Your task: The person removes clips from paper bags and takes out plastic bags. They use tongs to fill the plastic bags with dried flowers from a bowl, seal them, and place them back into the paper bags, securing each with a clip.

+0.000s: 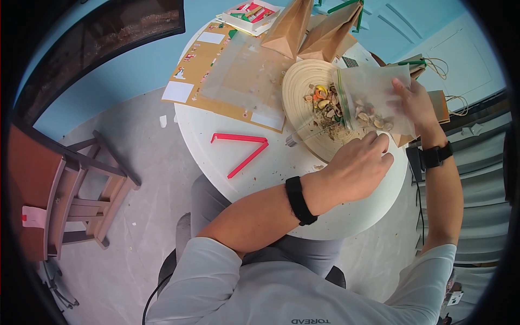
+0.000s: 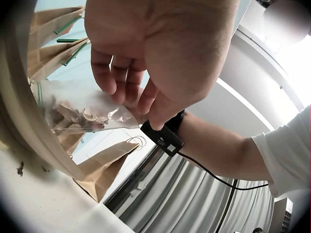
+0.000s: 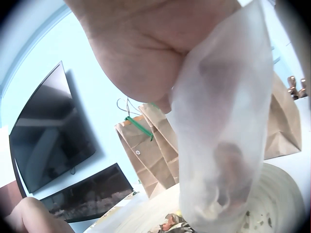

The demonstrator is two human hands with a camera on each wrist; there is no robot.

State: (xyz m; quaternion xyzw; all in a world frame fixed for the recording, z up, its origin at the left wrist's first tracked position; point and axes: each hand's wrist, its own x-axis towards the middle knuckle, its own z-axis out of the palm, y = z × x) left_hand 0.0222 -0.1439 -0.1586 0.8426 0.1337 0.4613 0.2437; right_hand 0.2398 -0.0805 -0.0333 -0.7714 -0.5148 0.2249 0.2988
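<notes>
My right hand point(image 1: 416, 104) grips a frosted zip bag point(image 1: 374, 86) by its closed end. The bag lies tilted on its side, its green zip strip over the round wooden plate point(image 1: 294, 81). Dried flaky pieces point(image 1: 374, 118) show through its lower side. On the plate is a heap of dried bits point(image 1: 326, 105), some yellow and orange. My left hand point(image 1: 352, 170) hovers at the near side of the bag. In the left wrist view its fingers point(image 2: 132, 82) hang loosely bent with nothing between them, overlapping the bag.
A pink folding strip point(image 1: 241, 138) lies on the white table point(image 1: 216, 162). Brown paper bags point(image 1: 290, 27) stand at the back, with more to the right. A frosted sheet point(image 1: 238, 70) covers part of a printed kraft sheet point(image 1: 179, 73). A clear tube-like piece point(image 1: 291, 141) sits by the plate.
</notes>
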